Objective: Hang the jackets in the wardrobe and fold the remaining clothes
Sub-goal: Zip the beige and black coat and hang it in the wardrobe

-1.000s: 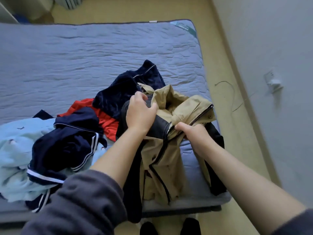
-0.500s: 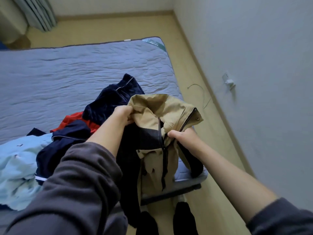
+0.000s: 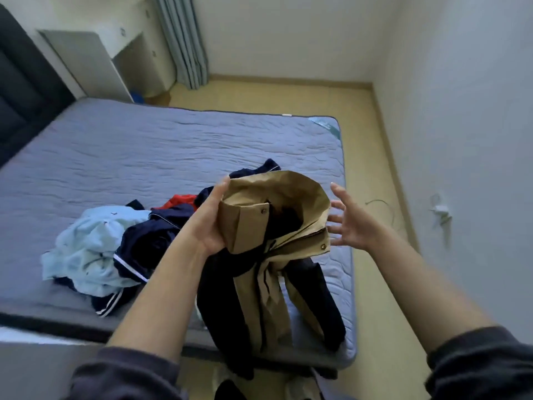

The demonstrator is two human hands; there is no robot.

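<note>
Where the left hand gripped: the left hand (image 3: 212, 223) clasped the tan jacket (image 3: 277, 194) at its collar flap, thumb raised along the hood, fingers wrapped out of sight behind the fabric.
Right hand: the right hand (image 3: 350, 223) hovered just beside the hood's other side, fingers spread and straight, holding nothing.
Jacket: it hung from that single hold above the near right corner of the bed (image 3: 173, 157), hood gaping open, dark-lined body and sleeves drooping across the near edge.
Pile: a light-blue garment (image 3: 86, 249), a navy white-striped garment (image 3: 147, 241) and a red garment (image 3: 181, 200) lay heaped toward the bed's near left, just beside the raised jacket.
Step in hand: by appearances, a jacket was being picked out and straightened for hanging; nothing on the bed looked folded.
Next move: it likely called for the free hand to take the opposite shoulder so the jacket hung square, then for a hanger and the wardrobe, which could not be made out in view.
</note>
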